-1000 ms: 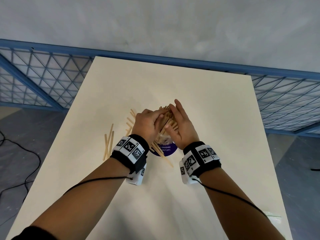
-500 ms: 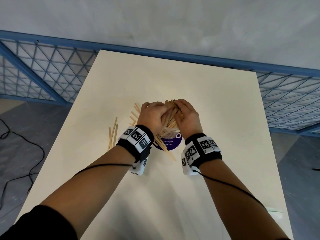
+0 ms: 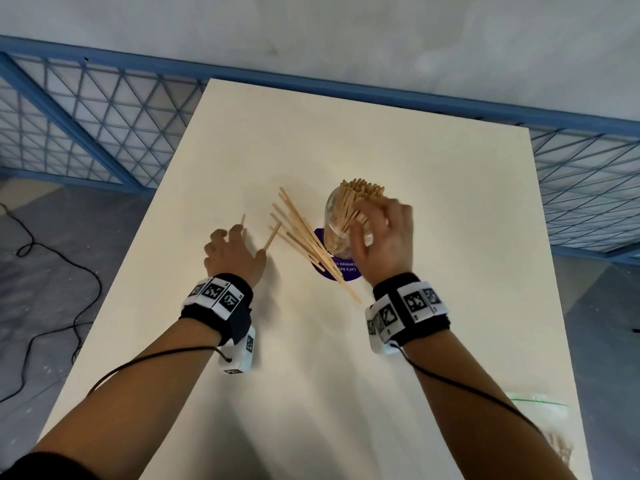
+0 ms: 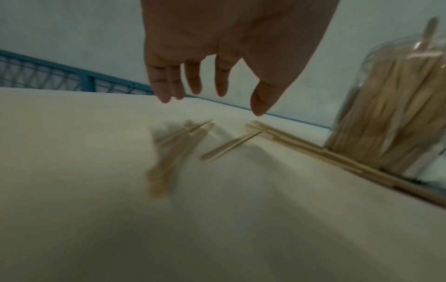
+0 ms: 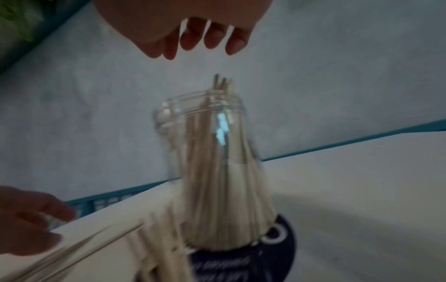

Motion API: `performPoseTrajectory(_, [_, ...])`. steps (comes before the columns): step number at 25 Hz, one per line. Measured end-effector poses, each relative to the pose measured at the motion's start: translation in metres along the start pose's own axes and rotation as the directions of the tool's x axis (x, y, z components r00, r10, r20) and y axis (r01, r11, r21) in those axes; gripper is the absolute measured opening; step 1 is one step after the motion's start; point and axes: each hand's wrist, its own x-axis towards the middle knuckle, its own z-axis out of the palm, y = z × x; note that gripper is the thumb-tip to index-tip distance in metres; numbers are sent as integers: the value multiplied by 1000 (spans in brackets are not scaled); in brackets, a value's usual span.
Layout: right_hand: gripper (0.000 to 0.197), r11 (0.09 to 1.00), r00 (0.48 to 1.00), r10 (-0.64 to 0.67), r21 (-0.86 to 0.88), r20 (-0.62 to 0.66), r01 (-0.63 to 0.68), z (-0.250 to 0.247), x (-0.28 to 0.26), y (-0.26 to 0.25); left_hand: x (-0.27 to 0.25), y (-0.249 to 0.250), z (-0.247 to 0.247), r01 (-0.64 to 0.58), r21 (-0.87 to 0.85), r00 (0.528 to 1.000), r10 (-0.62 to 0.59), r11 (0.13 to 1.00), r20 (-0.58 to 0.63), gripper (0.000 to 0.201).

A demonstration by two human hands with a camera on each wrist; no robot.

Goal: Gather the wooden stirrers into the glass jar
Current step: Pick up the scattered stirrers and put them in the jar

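Observation:
The glass jar (image 3: 341, 225) stands packed with wooden stirrers (image 3: 362, 190) on a purple disc (image 3: 334, 273) at mid table. A fan of loose stirrers (image 3: 304, 237) lies against its left side. One stirrer (image 3: 272, 235) lies apart, and a few more (image 4: 173, 152) lie farther left. My left hand (image 3: 232, 249) hovers over those few with its fingers (image 4: 193, 84) loosely curled and holding nothing. My right hand (image 3: 384, 233) hangs beside and above the jar (image 5: 217, 152), fingers (image 5: 212, 42) relaxed and apart from the glass.
The white table (image 3: 311, 393) is bordered by a blue mesh fence (image 3: 104, 133) at the back and sides. A clear plastic bag (image 3: 540, 410) lies near the table's right front edge. A black cable (image 3: 52, 323) runs on the floor to the left.
Both hands have left the bundle at the jar's mouth. The left hand moved left and down toward the small group of stirrers. The right hand drew back to the jar's right side.

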Motion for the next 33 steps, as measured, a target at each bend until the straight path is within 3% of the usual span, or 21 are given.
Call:
performPoseTrajectory(2, [20,991,979,-47,131,197,21,7,-18,-20,-1,-11,3,98,69,994,-101,993,43,67])
performPoseTrajectory(3, [21,985,925,-16,165,380,-51,12,-26,-27,-1,-15,6,112,76,992,-116,991,50,65])
performPoseTrajectory(5, [28,986,701,109,11,705,-165,25,-38,-34,0,-19,10,87,80,994,-92,993,60,55])
performPoseTrajectory(6, [35,986,605,161,-97,780,-137,33,-41,-34,1,-20,12,55,64,996,-59,996,62,47])
performPoseTrajectory(7, [42,981,555,194,-170,809,-95,41,-41,-35,1,-20,12,13,37,998,-15,999,61,39])
performPoseTrajectory(11, [66,933,463,309,-359,831,22,75,-37,-35,6,-15,9,-94,-15,994,95,995,60,23])
performPoseTrajectory(13, [61,901,457,377,-434,806,22,87,-37,-38,10,-12,8,-64,-15,995,65,998,78,24])
performPoseTrajectory(16, [36,885,523,396,-466,754,2,91,-36,-47,16,-7,9,-13,40,992,8,999,123,26])
performPoseTrajectory(18, [33,895,539,389,-445,747,-29,88,-36,-46,20,-4,12,-8,97,987,-8,995,163,27])
performPoseTrajectory(23, [41,877,512,478,-423,714,-228,82,-37,-41,21,-5,21,-48,172,984,17,984,177,27])
performPoseTrajectory(25, [38,838,479,545,-459,688,-294,78,-40,-42,16,-2,26,1,138,985,-24,990,169,28])
performPoseTrajectory(27, [38,811,433,585,-500,685,-305,74,-44,-42,9,3,28,51,73,988,-61,996,145,28])
performPoseTrajectory(29, [35,807,414,590,-517,694,-284,69,-50,-42,5,4,25,18,27,992,-22,999,126,27])
performPoseTrajectory(33, [31,819,447,567,-532,692,-216,56,-64,-45,4,-4,10,-72,-25,975,75,997,207,28])
